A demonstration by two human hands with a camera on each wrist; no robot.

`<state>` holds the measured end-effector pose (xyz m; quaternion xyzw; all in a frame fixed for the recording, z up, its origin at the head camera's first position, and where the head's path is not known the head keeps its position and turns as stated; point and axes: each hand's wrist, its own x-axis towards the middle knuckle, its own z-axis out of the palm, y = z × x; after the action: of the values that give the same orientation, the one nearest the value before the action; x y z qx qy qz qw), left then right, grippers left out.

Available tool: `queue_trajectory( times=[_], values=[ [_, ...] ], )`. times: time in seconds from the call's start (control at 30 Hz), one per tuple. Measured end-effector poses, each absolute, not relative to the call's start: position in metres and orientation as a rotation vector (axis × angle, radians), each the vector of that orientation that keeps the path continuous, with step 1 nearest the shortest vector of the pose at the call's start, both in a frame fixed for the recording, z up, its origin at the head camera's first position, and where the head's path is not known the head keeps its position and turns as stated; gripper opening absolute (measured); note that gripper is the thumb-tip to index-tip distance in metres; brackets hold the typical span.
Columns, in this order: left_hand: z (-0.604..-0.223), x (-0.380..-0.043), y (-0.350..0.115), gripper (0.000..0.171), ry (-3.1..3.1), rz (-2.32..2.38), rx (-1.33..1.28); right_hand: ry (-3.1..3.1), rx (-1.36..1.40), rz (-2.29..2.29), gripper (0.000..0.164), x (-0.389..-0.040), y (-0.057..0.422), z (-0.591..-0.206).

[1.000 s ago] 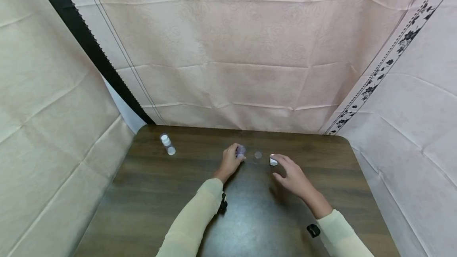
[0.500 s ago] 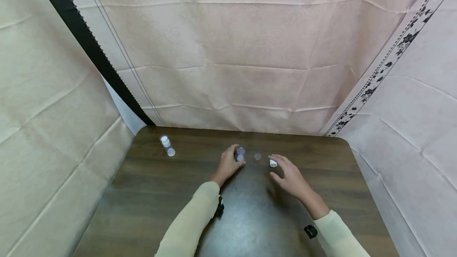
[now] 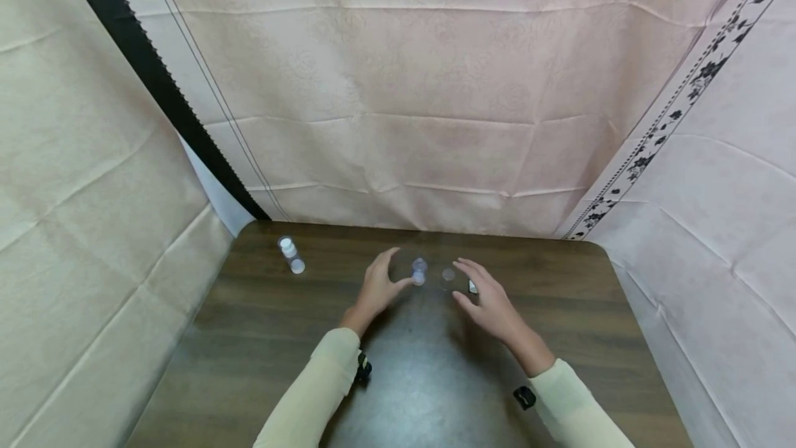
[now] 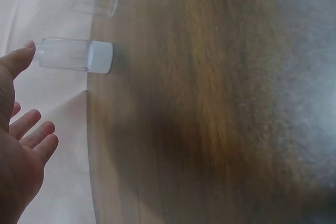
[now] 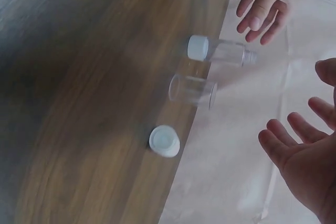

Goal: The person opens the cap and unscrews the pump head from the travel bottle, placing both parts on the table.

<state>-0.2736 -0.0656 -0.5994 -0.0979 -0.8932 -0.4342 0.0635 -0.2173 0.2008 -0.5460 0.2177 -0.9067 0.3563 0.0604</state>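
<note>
A clear bottle point(image 3: 419, 269) stands on a white base point(image 5: 198, 48) with its bare neck point(image 5: 250, 57) upward. Just left of it, my left hand point(image 3: 375, 290) has its thumb and fingers spread, the thumb tip close to the bottle. To the bottle's right is a clear, cup-like cylinder point(image 5: 192, 91). A white cap point(image 5: 164, 141) lies beyond that, partly hidden behind my right hand point(image 3: 488, 301) in the head view. My right hand holds nothing, its fingers apart near the cylinder and cap.
A second clear bottle point(image 3: 291, 254) with a white cap on top and a white base stands at the table's back left. The brown wooden table point(image 3: 249, 365) ends at a pale cloth point(image 3: 398, 123) behind. Cloth also hangs at both sides.
My left hand has let go of the clear bottle and moved left, leaving it standing. My right hand has shifted left, from the white cap toward the clear cylinder.
</note>
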Motion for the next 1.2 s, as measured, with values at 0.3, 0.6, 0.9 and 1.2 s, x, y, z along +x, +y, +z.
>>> queue_trajectory(
  times=[0.3, 0.6, 0.9, 1.2],
  values=[
    [-0.598, -0.257, -0.086, 0.081, -2.625, -1.287, -0.28, -2.671, 0.7, 1.15, 0.061, -0.216, 0.176, -0.547],
    [-0.594, -0.241, -0.116, 0.077, -2.573, -1.245, -0.239, -2.688, 0.747, 1.232, 0.06, -0.213, 0.156, -0.553],
    [-0.6, -0.225, -0.15, 0.068, -2.463, -1.135, -0.262, -2.599, 0.836, 1.27, 0.06, -0.211, 0.142, -0.559],
    [-0.608, -0.216, -0.188, 0.058, -2.365, -1.086, -0.15, -2.621, 0.896, 1.328, 0.058, -0.208, 0.129, -0.561]
  ],
)
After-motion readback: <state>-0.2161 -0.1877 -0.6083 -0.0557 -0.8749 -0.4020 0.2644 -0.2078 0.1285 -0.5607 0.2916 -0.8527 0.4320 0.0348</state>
